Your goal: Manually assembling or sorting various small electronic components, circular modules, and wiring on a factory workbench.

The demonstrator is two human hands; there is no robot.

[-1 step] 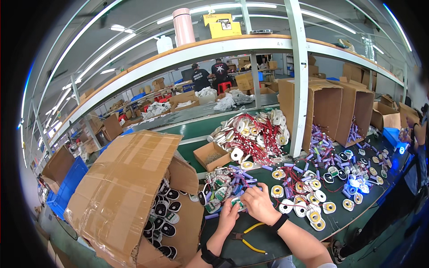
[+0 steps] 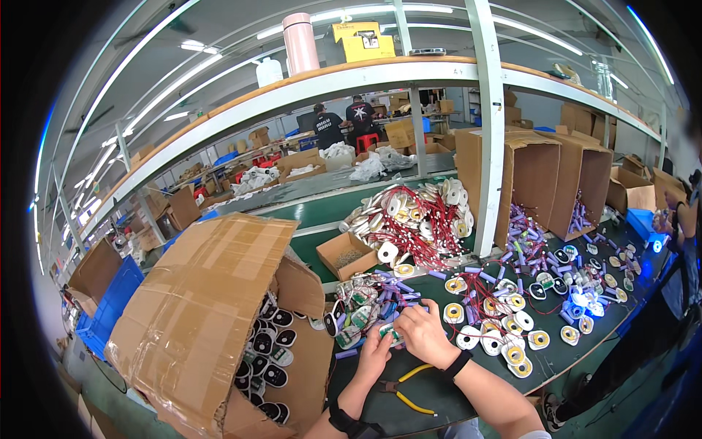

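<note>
My left hand (image 2: 374, 354) pinches a small green circuit board (image 2: 389, 334) over the near edge of the dark green bench. Bent over the same piece, my right hand (image 2: 426, 334) has its fingers closed at the board's far side; its fingertips hide what they grip there. Just beyond both hands lies a heap of purple battery cells (image 2: 385, 294) with wires and white-cased boards. Yellow-handled cutters (image 2: 409, 390) rest on the bench below my right hand, with their handles spread.
At left, a large cardboard box (image 2: 197, 293) opens toward a pile of black-and-white casings (image 2: 275, 374). White discs with yellow coils (image 2: 514, 355) lie to the right. Behind are a red-wired heap (image 2: 417, 227) and a small carton (image 2: 339, 262). A steel post (image 2: 488, 132) rises mid-bench; another person stands far right.
</note>
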